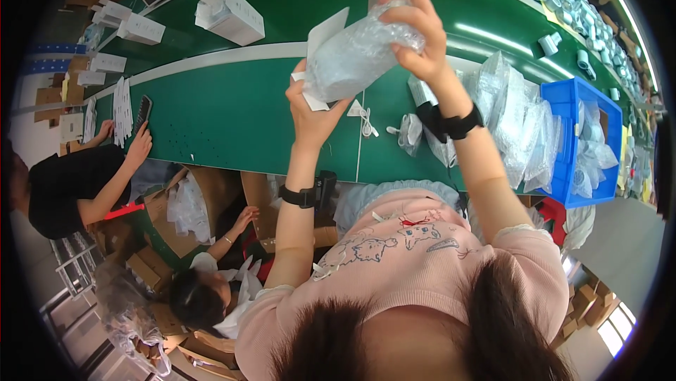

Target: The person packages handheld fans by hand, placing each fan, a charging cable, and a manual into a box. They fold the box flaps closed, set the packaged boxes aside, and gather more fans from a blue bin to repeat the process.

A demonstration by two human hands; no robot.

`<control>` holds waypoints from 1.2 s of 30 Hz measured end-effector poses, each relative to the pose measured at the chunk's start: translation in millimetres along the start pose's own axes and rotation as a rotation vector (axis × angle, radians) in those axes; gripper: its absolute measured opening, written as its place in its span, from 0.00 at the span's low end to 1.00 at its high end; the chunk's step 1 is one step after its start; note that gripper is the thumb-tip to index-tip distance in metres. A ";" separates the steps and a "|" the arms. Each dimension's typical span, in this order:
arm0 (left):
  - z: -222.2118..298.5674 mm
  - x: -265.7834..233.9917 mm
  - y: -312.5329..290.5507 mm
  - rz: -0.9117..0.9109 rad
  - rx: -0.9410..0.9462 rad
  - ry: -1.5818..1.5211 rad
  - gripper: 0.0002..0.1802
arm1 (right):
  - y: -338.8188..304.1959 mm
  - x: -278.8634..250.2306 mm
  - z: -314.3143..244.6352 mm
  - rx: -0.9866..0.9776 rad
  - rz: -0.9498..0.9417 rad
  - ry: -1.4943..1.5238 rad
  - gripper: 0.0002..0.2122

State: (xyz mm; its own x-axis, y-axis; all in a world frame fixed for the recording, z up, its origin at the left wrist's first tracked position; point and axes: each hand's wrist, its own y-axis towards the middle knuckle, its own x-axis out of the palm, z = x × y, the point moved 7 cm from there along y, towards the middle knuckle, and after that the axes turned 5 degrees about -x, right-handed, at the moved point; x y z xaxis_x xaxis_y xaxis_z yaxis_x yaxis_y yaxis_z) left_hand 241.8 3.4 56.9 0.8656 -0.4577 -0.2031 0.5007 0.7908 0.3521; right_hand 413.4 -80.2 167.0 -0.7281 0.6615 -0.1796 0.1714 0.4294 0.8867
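Observation:
Above the green table, my right hand grips the upper end of a bubble-wrapped package. What lies inside the wrap is too blurred to tell. The other end of the package is at the mouth of a white carton with raised flaps; how deep it reaches in is hidden. My left hand holds the carton from below, its fingers closed around the lower end. Just beyond my left hand, a coiled white cable lies on the table beside a small clear-bagged item.
Bubble-wrapped packs are piled at right against a blue bin. Several light grey devices stand far right. White cartons sit at the far left. One person's hand is at left; another person's hand is below the table edge.

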 end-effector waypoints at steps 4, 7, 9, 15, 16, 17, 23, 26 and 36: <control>41.5 3.4 2.5 -0.042 0.171 0.178 0.39 | 17.9 -7.1 -18.6 0.062 -0.084 -0.233 0.14; 64.9 10.9 0.8 0.008 0.291 0.346 0.38 | 18.0 -8.4 -23.0 0.279 -0.015 -0.468 0.15; 79.5 23.3 0.6 0.006 0.364 0.411 0.38 | 13.4 -0.5 -28.1 0.318 -0.043 -0.546 0.16; 88.1 24.8 15.9 0.086 0.379 0.214 0.38 | -16.8 32.3 -41.9 0.139 -0.458 -0.945 0.17; 70.6 9.5 14.6 0.124 0.262 0.066 0.38 | -22.0 16.8 -43.2 0.195 -0.364 -0.800 0.17; 51.7 -1.8 16.0 0.162 0.147 -0.084 0.37 | -26.7 -3.2 -42.3 0.244 -0.269 -0.658 0.17; -31.1 -31.1 13.1 0.151 0.007 0.046 0.39 | -181.4 15.9 -15.4 0.223 -1.004 -0.701 0.17; -41.8 -33.4 8.3 0.110 -0.026 0.103 0.38 | -229.0 24.5 -8.9 0.161 -1.148 -0.638 0.17; 3.2 -47.5 25.5 -0.131 -0.188 0.642 0.16 | -74.4 16.5 -7.3 0.585 -0.405 0.047 0.16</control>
State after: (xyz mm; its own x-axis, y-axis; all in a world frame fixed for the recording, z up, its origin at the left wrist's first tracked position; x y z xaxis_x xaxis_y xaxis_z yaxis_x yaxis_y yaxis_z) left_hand 213.5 44.0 78.5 0.5974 -0.2682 -0.7557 0.5426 0.8291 0.1347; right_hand 383.8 -105.7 101.2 -0.8356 0.3583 -0.4164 0.1998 0.9043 0.3773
